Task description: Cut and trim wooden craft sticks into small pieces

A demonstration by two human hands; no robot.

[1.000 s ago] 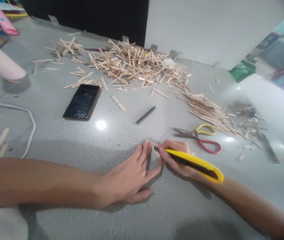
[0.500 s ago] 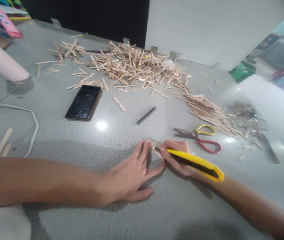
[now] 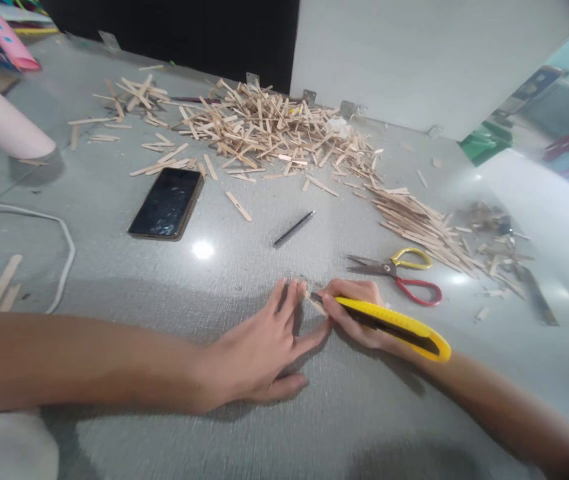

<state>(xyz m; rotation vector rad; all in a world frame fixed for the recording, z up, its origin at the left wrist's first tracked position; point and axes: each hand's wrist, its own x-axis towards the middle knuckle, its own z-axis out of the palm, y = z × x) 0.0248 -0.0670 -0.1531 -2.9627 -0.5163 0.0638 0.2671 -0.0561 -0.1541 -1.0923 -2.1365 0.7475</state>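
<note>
My right hand [image 3: 357, 313] grips a yellow utility knife [image 3: 397, 325], its blade tip down on a small wooden stick piece [image 3: 314, 303] on the grey table [image 3: 244, 267]. Flat on the table, my left hand [image 3: 261, 350] has its fingers spread and its fingertips press that stick piece just left of the blade. The stick is mostly hidden by my fingers.
Scissors with yellow and red handles [image 3: 399, 270] lie right of my hands, a dark pen [image 3: 293, 229] beyond them, a black phone [image 3: 167, 203] at left. A big pile of wooden sticks [image 3: 264, 130] fills the back, a neater bundle [image 3: 419, 220] at right. A white cable [image 3: 59, 247] curves at far left.
Barely anything: the knife hand shifted slightly along the stick while my left hand stayed pressed in place. The view wobbled a little.
</note>
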